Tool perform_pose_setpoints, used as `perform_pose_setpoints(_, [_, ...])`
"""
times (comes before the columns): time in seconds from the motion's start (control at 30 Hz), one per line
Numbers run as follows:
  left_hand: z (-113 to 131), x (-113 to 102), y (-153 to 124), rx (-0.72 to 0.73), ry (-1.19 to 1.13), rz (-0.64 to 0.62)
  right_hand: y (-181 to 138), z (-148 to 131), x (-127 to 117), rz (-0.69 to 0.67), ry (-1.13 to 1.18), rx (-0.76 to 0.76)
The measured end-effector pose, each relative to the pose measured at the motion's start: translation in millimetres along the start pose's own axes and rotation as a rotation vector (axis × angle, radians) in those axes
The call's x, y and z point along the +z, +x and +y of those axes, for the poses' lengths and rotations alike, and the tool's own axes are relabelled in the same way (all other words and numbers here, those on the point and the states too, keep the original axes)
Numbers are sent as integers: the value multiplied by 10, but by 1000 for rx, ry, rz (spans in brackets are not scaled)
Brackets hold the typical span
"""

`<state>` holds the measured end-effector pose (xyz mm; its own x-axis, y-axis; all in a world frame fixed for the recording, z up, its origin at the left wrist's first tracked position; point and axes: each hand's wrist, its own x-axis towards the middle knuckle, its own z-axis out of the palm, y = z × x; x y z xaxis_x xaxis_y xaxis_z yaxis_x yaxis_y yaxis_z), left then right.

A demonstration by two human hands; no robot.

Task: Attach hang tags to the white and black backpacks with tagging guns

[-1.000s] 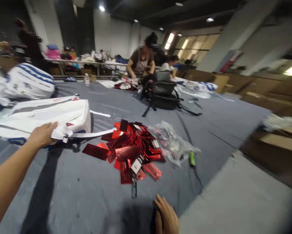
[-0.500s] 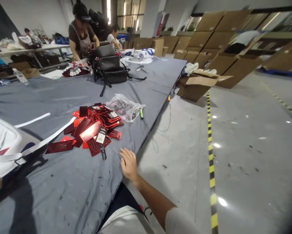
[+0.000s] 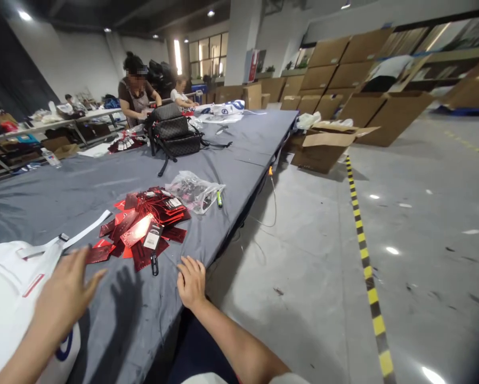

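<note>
Bag (image 3: pixel 3 298), white, lies at the near left of the gray table (image 3: pixel 63 194), under the left hand (image 3: pixel 69 285); can't tell if they touch. Left hand's fingers extended, thumb spread, gripping nothing. White strap (image 3: pixel 88 230) runs from it toward the red tags (image 3: pixel 137 229), piled beyond both hands. Right hand (image 3: pixel 192 282) empty, fingers loosely bent, on table edge, well apart from the bag. Clear plastic bag (image 3: pixel 193 191) just past the tags, black backpack (image 3: pixel 177 130) farther out.

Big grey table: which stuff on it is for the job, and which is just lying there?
Probably for the job, being closest:
- white backpack
- red hang tags

Probably just lying about:
- black checked backpack
- small green object
- clear plastic bottle
</note>
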<state>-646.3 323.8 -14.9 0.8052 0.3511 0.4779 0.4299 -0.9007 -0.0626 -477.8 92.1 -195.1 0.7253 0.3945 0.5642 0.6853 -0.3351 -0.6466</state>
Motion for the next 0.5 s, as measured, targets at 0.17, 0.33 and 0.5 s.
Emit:
perform_pose_setpoints(0.17, [1429,623,157,318,-330,-239,19,78,-219,65,293,78])
perform_pose_setpoints(0.33, [2442,1251,600,451,-402,-362,476,1223,-1015,329,298,480])
perform_pose_setpoints(0.5, [3086,1833,1131,597,-308,-274,1124,3220,-1776,423,25,847])
